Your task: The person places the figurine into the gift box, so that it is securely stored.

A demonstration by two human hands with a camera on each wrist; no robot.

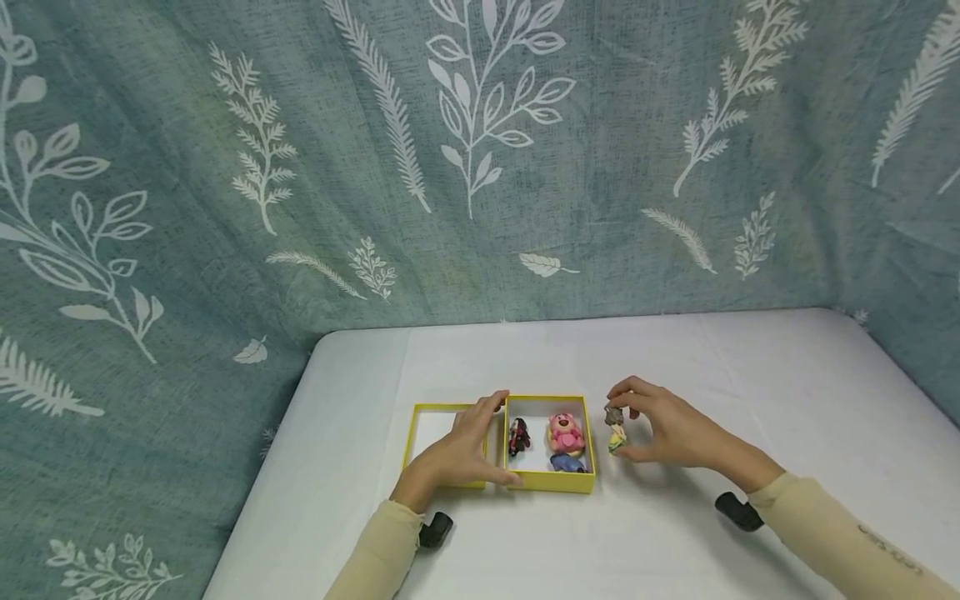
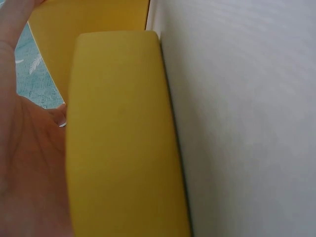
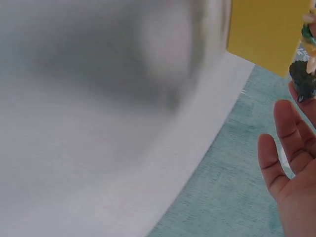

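Observation:
A yellow-rimmed box (image 1: 551, 482) with a white inside sits on the table. My left hand (image 1: 457, 450) spans its left end, fingers at the back corner and thumb at the front wall. In the box are a small dark-haired figurine (image 1: 518, 437) in black and red, a pink bear figurine (image 1: 565, 435) and a blue figurine (image 1: 567, 463). Just right of the box, my right hand (image 1: 666, 427) pinches a brown-haired figurine (image 1: 616, 429) in yellow and green between thumb and fingertips. In the right wrist view, its dark head (image 3: 302, 79) shows beside the fingers.
A second shallow yellow-rimmed tray or lid (image 1: 412, 437) lies beneath my left hand, left of the box. The white-covered table (image 1: 735, 358) meets a green leaf-patterned cloth (image 1: 600, 208) behind. Black wrist devices (image 1: 436, 530) sit under both sleeves.

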